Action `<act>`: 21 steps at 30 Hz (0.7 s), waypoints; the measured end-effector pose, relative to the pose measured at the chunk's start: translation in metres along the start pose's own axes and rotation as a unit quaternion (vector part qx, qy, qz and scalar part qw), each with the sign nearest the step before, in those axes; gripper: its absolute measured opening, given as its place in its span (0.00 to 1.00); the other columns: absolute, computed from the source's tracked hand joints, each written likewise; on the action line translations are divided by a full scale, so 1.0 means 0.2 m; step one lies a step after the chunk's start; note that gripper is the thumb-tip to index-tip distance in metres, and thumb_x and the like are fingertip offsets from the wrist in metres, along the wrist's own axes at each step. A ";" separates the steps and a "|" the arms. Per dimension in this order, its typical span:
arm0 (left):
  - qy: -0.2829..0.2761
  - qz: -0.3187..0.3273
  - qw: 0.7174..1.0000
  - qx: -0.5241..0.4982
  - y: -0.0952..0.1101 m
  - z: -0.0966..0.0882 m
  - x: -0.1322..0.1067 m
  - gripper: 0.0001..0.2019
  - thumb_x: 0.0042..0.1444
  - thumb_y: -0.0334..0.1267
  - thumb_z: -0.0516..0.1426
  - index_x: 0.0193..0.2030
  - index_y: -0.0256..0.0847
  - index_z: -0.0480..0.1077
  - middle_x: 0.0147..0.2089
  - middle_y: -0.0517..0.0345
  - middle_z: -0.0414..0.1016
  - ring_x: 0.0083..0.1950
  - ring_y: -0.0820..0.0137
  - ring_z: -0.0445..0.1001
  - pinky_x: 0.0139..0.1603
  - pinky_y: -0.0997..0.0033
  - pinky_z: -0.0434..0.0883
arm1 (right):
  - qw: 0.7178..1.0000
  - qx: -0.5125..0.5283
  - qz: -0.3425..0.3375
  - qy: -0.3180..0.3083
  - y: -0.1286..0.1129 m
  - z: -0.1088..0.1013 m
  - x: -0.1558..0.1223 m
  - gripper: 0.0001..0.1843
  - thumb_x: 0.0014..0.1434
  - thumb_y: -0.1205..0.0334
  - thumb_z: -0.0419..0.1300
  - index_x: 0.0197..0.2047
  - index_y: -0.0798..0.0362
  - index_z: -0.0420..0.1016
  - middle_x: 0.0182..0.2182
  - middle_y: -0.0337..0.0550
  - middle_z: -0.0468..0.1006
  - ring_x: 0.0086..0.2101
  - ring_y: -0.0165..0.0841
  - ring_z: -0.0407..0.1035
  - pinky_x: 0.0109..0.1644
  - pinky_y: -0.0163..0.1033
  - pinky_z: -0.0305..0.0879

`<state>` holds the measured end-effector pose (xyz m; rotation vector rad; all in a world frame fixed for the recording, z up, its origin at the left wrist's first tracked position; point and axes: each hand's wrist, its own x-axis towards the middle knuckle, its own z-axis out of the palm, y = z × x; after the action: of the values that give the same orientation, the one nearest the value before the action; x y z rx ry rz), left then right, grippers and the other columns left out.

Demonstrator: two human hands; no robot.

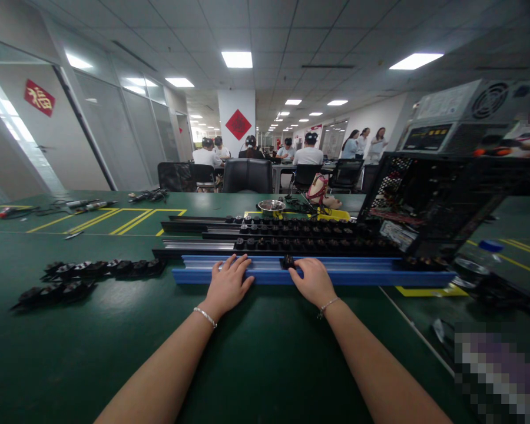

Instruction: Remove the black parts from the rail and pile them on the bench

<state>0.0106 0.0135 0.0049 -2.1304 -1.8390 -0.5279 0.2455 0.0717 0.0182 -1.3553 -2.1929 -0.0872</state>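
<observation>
A long blue channel rail (pixel 265 277) with a silvery inner track lies across the green table in front of me. My left hand (pixel 230 284) rests on the rail left of its middle, fingers spread. With my right hand (pixel 314 282) I pinch a small black socket module (pixel 287 262) sitting in the track. More dark modules (pixel 428 262) sit at the rail's right end. Just behind it, a black rail (pixel 194 249) carries a row of similar modules (pixel 282 243). To the left lie two loose rows of modules, a longer row (pixel 101 269) and a shorter row (pixel 55 294).
An open computer case (pixel 441 200) with power supply units (pixel 461 109) on top stands at the right. Behind the rails are a metal bowl (pixel 271 205) and a yellow tray (pixel 335 215). Soldering-iron-like tools (pixel 88 204) lie far left. People sit and stand farther back.
</observation>
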 end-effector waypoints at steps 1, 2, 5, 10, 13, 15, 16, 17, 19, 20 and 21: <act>0.000 0.000 1.000 0.000 0.00 0.00 0.00 0.22 0.60 0.50 0.43 0.60 0.51 0.59 0.64 0.61 0.59 0.66 0.61 0.53 0.60 0.48 0.54 | 1.000 0.002 -0.002 -0.001 0.00 0.00 0.00 0.14 0.58 0.55 0.51 0.37 0.54 0.74 0.38 0.46 0.77 0.42 0.37 0.67 0.50 0.41 0.56; 0.001 0.001 1.000 0.000 0.00 0.00 0.00 0.22 0.60 0.50 0.43 0.60 0.52 0.59 0.64 0.61 0.59 0.66 0.61 0.53 0.60 0.48 0.54 | 1.000 0.003 -0.004 -0.003 0.00 0.00 0.00 0.14 0.58 0.55 0.51 0.37 0.54 0.74 0.38 0.46 0.77 0.42 0.37 0.67 0.51 0.42 0.56; 0.000 0.000 1.000 0.000 0.00 0.00 0.00 0.23 0.60 0.51 0.43 0.60 0.52 0.59 0.64 0.61 0.60 0.65 0.61 0.54 0.60 0.48 0.54 | 1.000 0.006 -0.007 -0.010 -0.01 0.00 0.00 0.15 0.58 0.55 0.51 0.38 0.54 0.74 0.39 0.46 0.77 0.42 0.37 0.67 0.51 0.42 0.55; -0.004 -0.008 1.000 0.000 0.00 0.00 0.00 0.23 0.59 0.51 0.44 0.60 0.50 0.59 0.64 0.58 0.60 0.65 0.60 0.54 0.61 0.48 0.54 | 1.000 0.005 -0.010 -0.019 -0.03 -0.01 0.00 0.15 0.58 0.55 0.51 0.39 0.54 0.74 0.40 0.46 0.77 0.43 0.36 0.66 0.52 0.43 0.55; -0.001 -0.006 1.000 -0.003 0.00 0.00 0.00 0.23 0.59 0.50 0.44 0.60 0.50 0.59 0.63 0.57 0.61 0.65 0.60 0.54 0.61 0.48 0.54 | 1.000 0.005 -0.013 -0.024 -0.03 -0.01 0.00 0.16 0.59 0.54 0.51 0.41 0.54 0.74 0.41 0.46 0.77 0.44 0.37 0.66 0.53 0.43 0.54; 0.002 -0.004 1.000 -0.006 0.00 0.00 0.00 0.23 0.59 0.50 0.44 0.60 0.49 0.59 0.63 0.57 0.62 0.65 0.60 0.54 0.60 0.48 0.54 | 1.000 0.005 -0.013 -0.027 -0.04 -0.01 0.00 0.16 0.59 0.54 0.51 0.41 0.54 0.73 0.42 0.46 0.76 0.44 0.37 0.66 0.53 0.43 0.54; 0.003 -0.003 1.000 -0.007 0.00 0.00 0.00 0.23 0.59 0.49 0.45 0.60 0.49 0.59 0.63 0.56 0.62 0.65 0.60 0.54 0.60 0.48 0.54 | 1.000 0.005 -0.013 -0.027 -0.04 -0.01 0.00 0.16 0.59 0.54 0.51 0.41 0.54 0.73 0.42 0.46 0.76 0.44 0.37 0.66 0.53 0.43 0.54; 0.004 -0.004 1.000 -0.007 0.00 0.00 0.00 0.23 0.59 0.49 0.45 0.60 0.49 0.59 0.63 0.56 0.62 0.65 0.60 0.54 0.60 0.48 0.54 | 1.000 0.004 -0.013 -0.028 -0.04 -0.01 0.00 0.16 0.59 0.54 0.50 0.42 0.54 0.73 0.42 0.46 0.76 0.44 0.37 0.66 0.53 0.43 0.54; 0.006 -0.006 1.000 -0.007 0.00 0.00 0.00 0.23 0.59 0.49 0.46 0.60 0.49 0.59 0.62 0.56 0.63 0.65 0.60 0.55 0.60 0.48 0.54 | 0.999 0.001 -0.016 -0.029 -0.04 -0.01 0.00 0.17 0.59 0.54 0.50 0.42 0.54 0.73 0.42 0.47 0.76 0.45 0.37 0.66 0.53 0.44 0.53; 0.007 -0.007 1.000 -0.007 0.00 0.00 0.00 0.23 0.59 0.48 0.46 0.60 0.48 0.59 0.62 0.55 0.63 0.65 0.60 0.55 0.60 0.48 0.54 | 0.999 0.000 -0.019 -0.030 -0.04 -0.01 0.00 0.17 0.59 0.54 0.50 0.42 0.54 0.73 0.43 0.47 0.76 0.45 0.37 0.66 0.54 0.44 0.53; 0.007 -0.006 1.000 -0.007 0.00 0.00 0.00 0.23 0.59 0.48 0.46 0.60 0.48 0.59 0.62 0.55 0.63 0.65 0.60 0.55 0.61 0.48 0.54 | 0.999 0.000 -0.021 -0.031 -0.05 -0.01 0.00 0.17 0.59 0.54 0.50 0.42 0.54 0.73 0.43 0.47 0.76 0.45 0.37 0.66 0.54 0.44 0.53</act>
<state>0.0107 0.0137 0.0046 -2.1211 -1.8468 -0.5597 0.2387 0.0661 0.0209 -1.3300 -2.2730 -0.0614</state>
